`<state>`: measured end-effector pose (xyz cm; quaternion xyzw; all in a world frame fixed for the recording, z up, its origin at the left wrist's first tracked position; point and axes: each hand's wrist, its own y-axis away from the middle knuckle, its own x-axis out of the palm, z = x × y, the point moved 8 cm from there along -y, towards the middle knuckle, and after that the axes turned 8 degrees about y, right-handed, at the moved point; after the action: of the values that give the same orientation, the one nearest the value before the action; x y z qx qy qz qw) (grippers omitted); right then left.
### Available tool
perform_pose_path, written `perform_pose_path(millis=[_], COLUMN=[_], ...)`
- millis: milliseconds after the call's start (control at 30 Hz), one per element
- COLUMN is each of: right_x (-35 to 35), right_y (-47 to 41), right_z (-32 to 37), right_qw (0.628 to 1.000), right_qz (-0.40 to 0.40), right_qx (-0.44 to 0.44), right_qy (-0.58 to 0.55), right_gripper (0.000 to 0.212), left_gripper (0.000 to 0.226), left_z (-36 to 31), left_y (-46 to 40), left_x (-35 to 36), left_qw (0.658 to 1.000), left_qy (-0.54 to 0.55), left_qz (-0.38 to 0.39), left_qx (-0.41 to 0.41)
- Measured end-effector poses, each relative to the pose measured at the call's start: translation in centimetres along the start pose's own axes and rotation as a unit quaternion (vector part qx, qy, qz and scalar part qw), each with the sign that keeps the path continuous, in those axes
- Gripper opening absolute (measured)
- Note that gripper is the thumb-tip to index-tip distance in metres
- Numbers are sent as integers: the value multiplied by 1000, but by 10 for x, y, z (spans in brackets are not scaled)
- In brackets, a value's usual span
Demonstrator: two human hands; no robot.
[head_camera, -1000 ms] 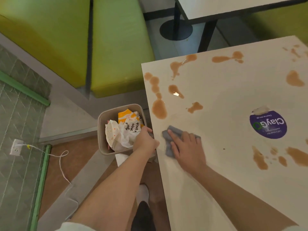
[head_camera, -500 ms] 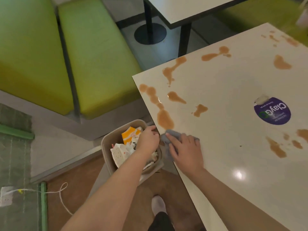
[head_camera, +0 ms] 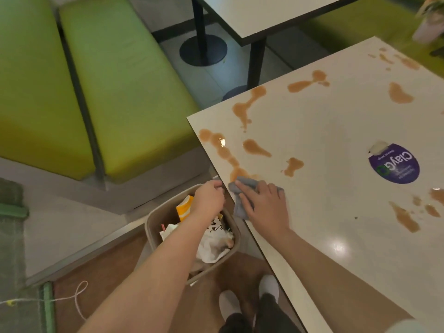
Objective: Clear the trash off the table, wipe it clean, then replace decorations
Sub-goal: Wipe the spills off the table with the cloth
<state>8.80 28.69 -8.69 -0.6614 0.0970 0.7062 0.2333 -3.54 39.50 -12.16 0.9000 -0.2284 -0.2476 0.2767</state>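
The white table (head_camera: 324,212) carries several brown spill stains (head_camera: 255,147) and a purple round sticker (head_camera: 394,167). My right hand (head_camera: 266,207) lies flat with straight fingers on a grey cloth (head_camera: 237,207) at the table's left edge. The cloth's front touches the lowest stain of the chain along that edge. My left hand (head_camera: 209,198) is curled over the far rim of a beige trash bin (head_camera: 150,227), right beside the table edge. The bin holds crumpled wrappers and a yellow carton (head_camera: 213,246).
Green bench cushions (head_camera: 120,80) stand to the left of the table. Behind is another table (head_camera: 264,13) with a black pedestal base (head_camera: 203,50). A blurred vase (head_camera: 430,27) shows at the top right. A white cord (head_camera: 77,296) lies on the floor; my white shoes (head_camera: 269,288) stand below.
My right hand has slid the cloth along the table edge up to the brown stain. My left hand and the bin have stayed beside it at the edge. The view has tilted.
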Motion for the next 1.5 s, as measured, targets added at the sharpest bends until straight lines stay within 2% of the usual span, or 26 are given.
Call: perform_pose_path(millis=[133, 267, 433, 500, 567, 633, 800, 933, 1100, 1167, 1233, 1333, 1400, 1500], right_x=[4, -3, 0, 2, 4, 4, 3, 5, 1, 1, 3, 5, 7, 8], right_y=[-31, -3, -8, -33, -53, -53, -26, -42, -10, -1, -1, -27, -50, -63], right_z=[-36, -43, -20, -37, -53, -49, -26, -43, -24, -4, 20, 28, 13, -28], right_qw=[997, 993, 1000, 1000, 998, 996, 999, 997, 990, 992, 997, 998, 999, 995], right_qz=[29, 2, -5, -9, -9, -14, 19, 29, 25, 16, -2, -17, -10, -3], right_qx=[67, 117, -5, 8, 61, 84, -26, 73, 95, 55, -6, -28, -1, 96], right_qy=[0, 23, 12, 17, 24, 16, -21, -28, -106, -114, -74, -47, -34, -22], right_gripper=[40, 36, 28, 26, 28, 29, 29, 39, 37, 35, 32, 34, 36, 41], left_gripper=[19, 18, 28, 29, 30, 30, 29, 29, 27, 23, 13, 13, 13, 17], left_z=[-7, -13, -25, -24, -22, -21, -22, -24, -22, -21, -21, -23, -29, -37], left_y=[-4, -15, -33, -37, -39, -42, -45, -44, -42, -41, -40, -42, -44, -47], left_x=[-3, -7, -15, -16, -16, -18, -21, -20, -23, -24, -28, -32, -34, -34], left_qw=[999, 998, 996, 995, 993, 992, 991, 993, 996, 994, 993, 994, 994, 993], left_qy=[-31, 5, -3, 25, 49, 59, 75, 72, 70, 98, 116, 107, 108, 115], left_qz=[-29, -58, -88, -87, -85, -81, -75, -63, -55, -38, -24, -18, -24, -31], left_qx=[6, 9, -14, -43, -68, -74, -80, -65, -24, -8, 4, 9, 10, 7])
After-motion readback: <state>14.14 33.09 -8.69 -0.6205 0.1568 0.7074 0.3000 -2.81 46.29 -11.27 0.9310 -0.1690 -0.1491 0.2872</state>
